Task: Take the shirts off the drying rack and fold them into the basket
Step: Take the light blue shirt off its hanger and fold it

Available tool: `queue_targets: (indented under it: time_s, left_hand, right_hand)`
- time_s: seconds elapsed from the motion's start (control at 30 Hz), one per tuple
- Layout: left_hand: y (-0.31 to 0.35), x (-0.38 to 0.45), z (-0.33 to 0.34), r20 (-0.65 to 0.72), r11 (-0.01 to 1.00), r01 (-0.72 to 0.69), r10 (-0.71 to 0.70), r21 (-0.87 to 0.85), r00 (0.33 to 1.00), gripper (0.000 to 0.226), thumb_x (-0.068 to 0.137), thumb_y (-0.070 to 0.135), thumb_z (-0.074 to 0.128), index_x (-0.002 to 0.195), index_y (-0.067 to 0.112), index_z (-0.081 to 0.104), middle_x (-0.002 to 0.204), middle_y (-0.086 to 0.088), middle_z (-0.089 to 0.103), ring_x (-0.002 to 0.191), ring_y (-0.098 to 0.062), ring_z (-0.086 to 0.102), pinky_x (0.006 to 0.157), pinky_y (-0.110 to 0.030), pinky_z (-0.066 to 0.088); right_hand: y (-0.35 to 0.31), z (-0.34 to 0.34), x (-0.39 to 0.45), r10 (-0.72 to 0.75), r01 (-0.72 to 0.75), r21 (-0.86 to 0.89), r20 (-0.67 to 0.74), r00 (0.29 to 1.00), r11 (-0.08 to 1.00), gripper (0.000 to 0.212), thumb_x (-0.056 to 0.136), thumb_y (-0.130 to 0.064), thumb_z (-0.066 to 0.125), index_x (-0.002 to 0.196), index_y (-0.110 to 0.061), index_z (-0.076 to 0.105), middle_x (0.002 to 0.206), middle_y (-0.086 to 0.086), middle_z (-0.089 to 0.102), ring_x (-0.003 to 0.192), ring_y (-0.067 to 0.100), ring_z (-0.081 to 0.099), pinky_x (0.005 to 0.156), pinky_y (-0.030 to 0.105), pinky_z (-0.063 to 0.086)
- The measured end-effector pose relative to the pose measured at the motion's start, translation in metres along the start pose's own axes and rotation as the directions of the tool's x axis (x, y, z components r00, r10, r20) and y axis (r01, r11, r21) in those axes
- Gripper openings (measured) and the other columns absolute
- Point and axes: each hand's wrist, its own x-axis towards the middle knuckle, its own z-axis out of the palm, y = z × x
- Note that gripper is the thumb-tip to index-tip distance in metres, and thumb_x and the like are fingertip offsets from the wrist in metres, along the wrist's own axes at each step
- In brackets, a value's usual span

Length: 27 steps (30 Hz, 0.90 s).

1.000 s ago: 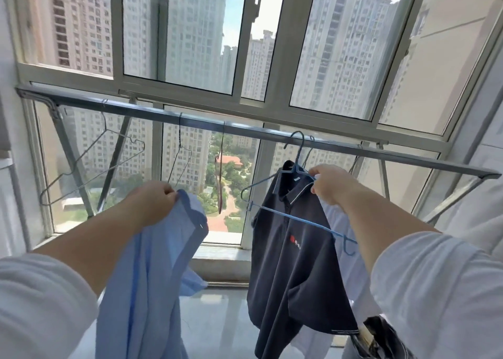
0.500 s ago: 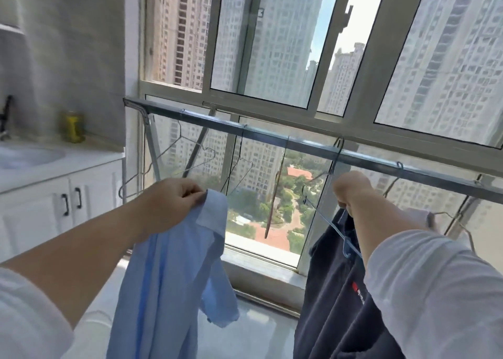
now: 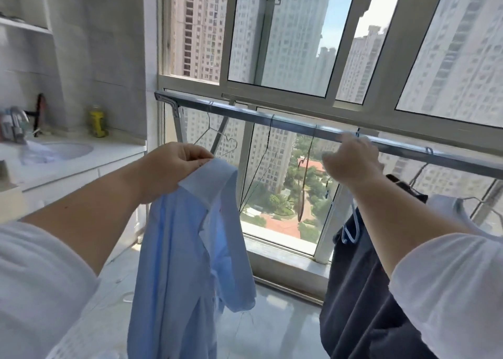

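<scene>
My left hand (image 3: 174,168) pinches the collar of a light blue shirt (image 3: 187,255), which hangs free of the rack down toward the floor. My right hand (image 3: 349,162) is raised to the metal drying rail (image 3: 245,116), blurred, with its fingers curled at the hook of a blue hanger (image 3: 351,229) that dangles under my wrist. A dark navy shirt (image 3: 359,290) hangs below my right forearm. To its right, a white shirt (image 3: 449,208) hangs from the rail on a wire hanger. No basket is in view.
Empty wire hangers (image 3: 217,138) hang on the left part of the rail. A white counter with a sink (image 3: 68,151), a faucet (image 3: 16,124) and a yellow bottle (image 3: 98,121) stands at the left. Behind the rail are large windows; below is a pale tiled floor (image 3: 283,326).
My view has swung left, bringing the sink counter in. My right hand rose from the navy shirt's collar up to the rail with the blue hanger. My left hand keeps holding the blue shirt.
</scene>
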Motion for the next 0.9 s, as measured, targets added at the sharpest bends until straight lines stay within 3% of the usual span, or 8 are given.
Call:
queue_targets:
  time_s: [0.1, 0.2, 0.27, 0.37, 0.43, 0.57, 0.73, 0.9]
  left_hand:
    - [0.003, -0.011, -0.028, -0.020, 0.999, -0.032, 0.032, -0.022, 0.999, 0.019, 0.093, 0.013, 0.054, 0.081, 0.016, 0.069, 0.063, 0.007, 0.064, 0.054, -0.001, 0.055, 0.050, -0.010, 0.042]
    - [0.003, -0.027, -0.065, -0.053, 0.995, -0.061, 0.057, -0.083, 0.997, 0.018, 0.094, 0.013, 0.051, 0.084, 0.015, 0.066, 0.059, 0.011, 0.064, 0.051, 0.001, 0.054, 0.047, -0.009, 0.042]
    - [0.000, -0.038, -0.093, -0.070, 0.992, -0.077, 0.070, -0.104, 0.995, 0.017, 0.094, 0.015, 0.052, 0.085, 0.016, 0.066, 0.062, 0.010, 0.064, 0.052, 0.000, 0.054, 0.047, -0.010, 0.041]
    - [-0.015, -0.058, -0.149, -0.107, 0.996, -0.080, 0.074, -0.050, 0.991, 0.009, 0.091, 0.020, 0.059, 0.088, 0.015, 0.066, 0.074, 0.002, 0.064, 0.062, -0.006, 0.055, 0.053, -0.012, 0.043]
    - [-0.030, -0.069, -0.184, -0.148, 0.992, -0.067, 0.082, 0.102, 0.986, 0.011, 0.089, 0.024, 0.060, 0.084, 0.018, 0.068, 0.077, -0.001, 0.065, 0.068, -0.010, 0.055, 0.058, -0.016, 0.043]
    - [-0.069, -0.098, -0.253, -0.167, 0.768, 0.078, 0.038, 0.636, 0.985, 0.028, 0.079, 0.037, 0.049, 0.083, 0.016, 0.067, 0.084, -0.005, 0.068, 0.079, -0.019, 0.059, 0.063, -0.018, 0.039]
    - [-0.090, -0.131, -0.304, -0.147, 0.769, 0.208, -0.149, 0.605, 0.978, 0.055, 0.050, 0.059, 0.053, 0.090, 0.024, 0.068, 0.085, 0.007, 0.068, 0.080, -0.010, 0.059, 0.074, -0.027, 0.048]
    - [-0.107, -0.153, -0.358, -0.383, 0.507, 0.360, -0.062, 0.783, 0.922, 0.020, 0.082, 0.022, 0.055, 0.064, 0.014, 0.050, 0.071, -0.004, 0.054, 0.077, -0.029, 0.052, 0.057, -0.028, 0.033]
  right_hand:
    - [-0.060, 0.010, -0.039, -0.320, 0.254, 0.283, 0.216, 0.922, 0.925, 0.051, 0.089, -0.030, 0.060, 0.136, -0.016, 0.045, 0.126, 0.008, 0.058, 0.111, 0.023, 0.056, 0.091, 0.032, 0.046]
    - [-0.121, 0.049, -0.085, -0.336, 0.152, 0.324, 0.650, 0.682, 0.934, 0.069, 0.077, -0.047, 0.072, 0.135, -0.024, 0.043, 0.108, 0.004, 0.063, 0.093, 0.021, 0.064, 0.084, 0.041, 0.057]
    - [-0.149, 0.085, -0.111, -0.290, 0.164, 0.240, 0.750, 0.594, 0.957, 0.054, 0.077, -0.043, 0.074, 0.121, -0.020, 0.052, 0.085, 0.000, 0.061, 0.079, 0.021, 0.064, 0.073, 0.041, 0.058]
    - [-0.189, 0.132, -0.126, -0.220, 0.057, 0.238, 0.744, 0.631, 0.970, 0.025, 0.086, -0.018, 0.063, 0.107, -0.005, 0.060, 0.087, 0.009, 0.064, 0.081, 0.030, 0.068, 0.071, 0.043, 0.060]
    - [-0.211, 0.142, -0.123, -0.132, -0.110, 0.276, 0.725, 0.676, 0.955, 0.007, 0.090, -0.010, 0.052, 0.087, -0.006, 0.057, 0.079, 0.008, 0.060, 0.065, 0.020, 0.064, 0.058, 0.029, 0.059]
    - [-0.270, 0.142, -0.117, 0.042, -0.594, 0.502, 0.741, 0.670, 0.629, 0.030, 0.096, -0.005, 0.034, 0.069, -0.005, 0.046, 0.049, 0.009, 0.051, 0.028, 0.012, 0.049, 0.030, 0.013, 0.039]
    - [-0.343, 0.146, -0.131, -0.091, -0.692, 0.582, 0.789, 0.608, 0.427, 0.033, 0.101, -0.014, 0.028, 0.082, -0.001, 0.052, 0.066, 0.016, 0.064, 0.064, 0.024, 0.061, 0.060, 0.034, 0.056]
    - [-0.392, 0.154, -0.145, -0.304, -0.485, 0.614, 0.761, 0.573, 0.623, 0.003, 0.090, -0.006, 0.055, 0.090, -0.003, 0.056, 0.094, 0.017, 0.065, 0.097, 0.030, 0.060, 0.089, 0.038, 0.048]
